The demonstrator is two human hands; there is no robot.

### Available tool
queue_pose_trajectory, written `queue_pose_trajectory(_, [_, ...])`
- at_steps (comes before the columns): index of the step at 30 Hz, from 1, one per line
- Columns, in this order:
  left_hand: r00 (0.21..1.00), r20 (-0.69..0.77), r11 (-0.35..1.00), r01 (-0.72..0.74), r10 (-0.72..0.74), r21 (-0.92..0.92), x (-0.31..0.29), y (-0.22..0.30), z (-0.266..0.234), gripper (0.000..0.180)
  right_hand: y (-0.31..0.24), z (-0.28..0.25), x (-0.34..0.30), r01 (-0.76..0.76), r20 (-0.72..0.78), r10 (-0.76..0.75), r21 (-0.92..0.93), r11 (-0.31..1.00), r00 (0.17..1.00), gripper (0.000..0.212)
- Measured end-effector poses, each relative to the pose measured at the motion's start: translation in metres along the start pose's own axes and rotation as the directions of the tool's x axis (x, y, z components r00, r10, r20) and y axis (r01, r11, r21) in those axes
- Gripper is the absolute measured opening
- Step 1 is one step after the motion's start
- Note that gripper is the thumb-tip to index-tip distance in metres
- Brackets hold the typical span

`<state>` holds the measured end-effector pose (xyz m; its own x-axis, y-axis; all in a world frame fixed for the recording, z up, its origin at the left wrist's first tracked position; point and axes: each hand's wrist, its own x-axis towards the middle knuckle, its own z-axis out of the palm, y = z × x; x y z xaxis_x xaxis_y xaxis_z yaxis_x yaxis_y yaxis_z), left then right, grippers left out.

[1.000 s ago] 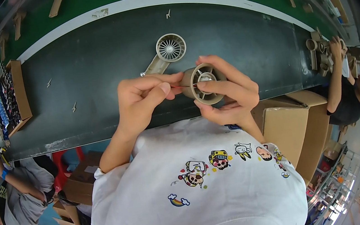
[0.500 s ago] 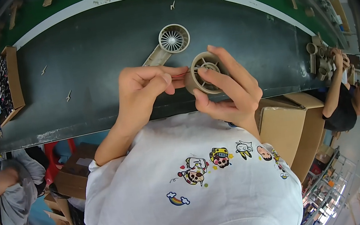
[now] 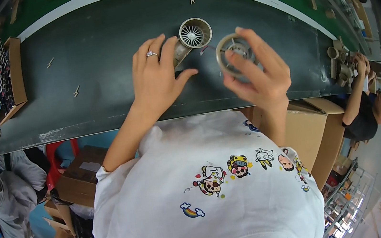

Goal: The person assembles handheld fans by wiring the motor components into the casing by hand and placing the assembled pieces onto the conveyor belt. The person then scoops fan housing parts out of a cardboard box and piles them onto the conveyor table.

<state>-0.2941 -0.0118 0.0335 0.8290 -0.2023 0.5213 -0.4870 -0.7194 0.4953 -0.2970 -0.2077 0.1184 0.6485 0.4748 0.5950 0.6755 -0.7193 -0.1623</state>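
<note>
My right hand (image 3: pixel 264 73) grips a beige round fan casing (image 3: pixel 221 62) with spokes inside, held above the dark worktop and slightly blurred. A short dark-red wire with a small white plug (image 3: pixel 204 49) trails from its far left side. My left hand (image 3: pixel 152 80), a ring on one finger, is spread palm down with nothing in it. Its fingertips are beside the handle of a beige housing (image 3: pixel 193 34), which has a round head with white radial fins. Part of that handle is hidden by the fingers, and whether they touch it I cannot tell.
Small pale forked clips (image 3: pixel 76 90) lie scattered on the dark worktop (image 3: pixel 105 58). A cardboard box of dark parts (image 3: pixel 16 74) stands at its left end. More beige housings (image 3: pixel 334 54) and a co-worker (image 3: pixel 367 110) are at the right. Open cartons (image 3: pixel 305 128) stand by the near edge.
My left hand has let go of the red wire, opened and moved toward the housing's handle. My right hand has carried the fan casing right and a little away from me.
</note>
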Motion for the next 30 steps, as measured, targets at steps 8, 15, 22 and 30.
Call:
queue_pose_trajectory(8, [0.991,0.134,0.999,-0.028,0.025,0.022,0.005,-0.012,-0.002,0.041,0.029,0.021,0.013,0.053,0.028,-0.053,-0.004,0.999,0.998,0.035])
queue_pose_trajectory(15, [0.985,0.173,1.000,-0.003,0.006,-0.018,0.009,-0.018,-0.003,0.044,0.028,0.032,0.020,-0.182,0.095,0.167,0.176,0.967,0.981,0.030])
queue_pose_trajectory(22, [0.964,0.262,0.999,-0.035,0.044,-0.040,0.019,-0.019,0.004,0.037,0.031,0.040,0.033,-0.301,0.198,0.263,0.192,0.934,0.944,0.026])
queue_pose_trajectory(30, [0.966,0.254,0.998,0.066,-0.057,-0.026,0.024,-0.002,0.029,0.024,0.036,0.033,0.048,-0.554,0.492,0.423,0.152,0.819,0.761,0.033])
